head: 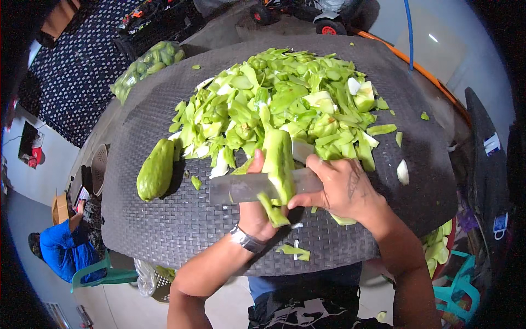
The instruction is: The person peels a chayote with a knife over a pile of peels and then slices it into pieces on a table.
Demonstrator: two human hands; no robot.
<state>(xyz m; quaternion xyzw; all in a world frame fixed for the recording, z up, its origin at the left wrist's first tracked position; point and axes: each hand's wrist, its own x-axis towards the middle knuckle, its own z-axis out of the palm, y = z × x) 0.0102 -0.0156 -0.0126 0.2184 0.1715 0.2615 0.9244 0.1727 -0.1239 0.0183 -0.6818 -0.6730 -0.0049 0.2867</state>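
My left hand (255, 222), with a metal-banded watch (246, 239) on its wrist, holds a partly peeled green chayote (276, 154) upright from behind and below. In my right hand (345, 185) is a broad-bladed knife (242, 188); its handle is hidden by my fingers. The blade lies crosswise against the lower part of the chayote. A strip of peel (273, 211) hangs just below the blade. Left of my hands lies a whole unpeeled chayote (156, 169). Beyond them spreads a large heap of green peels and cut-off ends (283, 94).
Everything lies on a dark woven-pattern tabletop (135, 230), with loose scraps (296, 251) near its front edge. A clear bag of chayotes (148, 66) is beyond its far left edge. A container of peeled pieces (437, 251) stands low right. A seated person in blue (68, 251) is at left.
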